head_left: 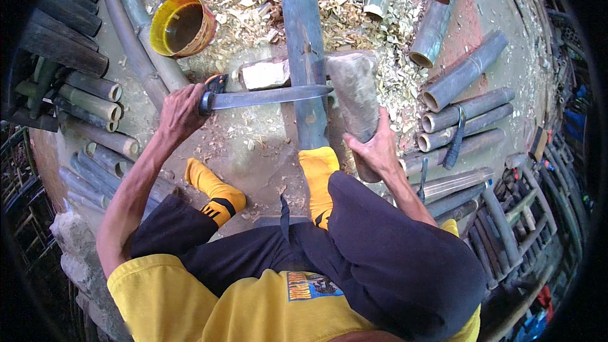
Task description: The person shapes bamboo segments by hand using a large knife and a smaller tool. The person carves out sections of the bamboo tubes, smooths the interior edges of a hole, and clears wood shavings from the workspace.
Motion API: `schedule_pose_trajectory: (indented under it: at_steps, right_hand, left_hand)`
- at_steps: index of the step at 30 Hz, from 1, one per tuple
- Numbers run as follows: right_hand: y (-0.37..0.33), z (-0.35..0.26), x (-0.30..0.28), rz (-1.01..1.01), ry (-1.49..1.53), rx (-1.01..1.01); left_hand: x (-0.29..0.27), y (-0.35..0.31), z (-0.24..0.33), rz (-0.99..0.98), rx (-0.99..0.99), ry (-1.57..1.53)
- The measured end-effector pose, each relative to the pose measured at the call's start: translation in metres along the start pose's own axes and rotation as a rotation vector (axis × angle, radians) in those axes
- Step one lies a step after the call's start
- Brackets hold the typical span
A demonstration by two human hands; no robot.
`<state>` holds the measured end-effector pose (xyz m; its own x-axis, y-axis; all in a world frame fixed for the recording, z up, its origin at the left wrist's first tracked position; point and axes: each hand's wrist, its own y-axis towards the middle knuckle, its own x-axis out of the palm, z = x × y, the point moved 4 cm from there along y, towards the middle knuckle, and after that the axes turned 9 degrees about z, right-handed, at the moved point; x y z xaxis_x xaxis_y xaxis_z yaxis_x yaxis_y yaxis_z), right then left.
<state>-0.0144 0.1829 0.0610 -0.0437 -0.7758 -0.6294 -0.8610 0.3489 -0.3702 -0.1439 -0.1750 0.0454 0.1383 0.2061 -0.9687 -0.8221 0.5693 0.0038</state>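
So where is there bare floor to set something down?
Mostly bare, lightly littered: the floor between the left sock and the bamboo tube, below the knife. Another patch lies at upper right, beyond the bamboo pieces. Crowded: above the knife, wood chips and the yellow bucket; right of the right hand, more bamboo.

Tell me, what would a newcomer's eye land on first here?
Probably the long knife in the left hand, its blade reaching across an upright-looking bamboo tube at centre. Just right of that, the right hand grips a worn grey block. Then the bright yellow bucket at upper left, beside pale shavings strewn along the top.
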Motion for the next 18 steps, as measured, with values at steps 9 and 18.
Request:
schedule_pose_trajectory:
  at_steps: [9,18]
  right_hand:
    - [0.006,0.009,0.014,-0.049,0.052,-0.091]
    - [0.009,-0.014,-0.014,-0.256,-0.215,-0.456]
  left_hand:
    - [0.012,0.001,-0.003,0.014,0.004,0.05]
    - [0.022,0.01,-0.012,-0.049,0.006,0.044]
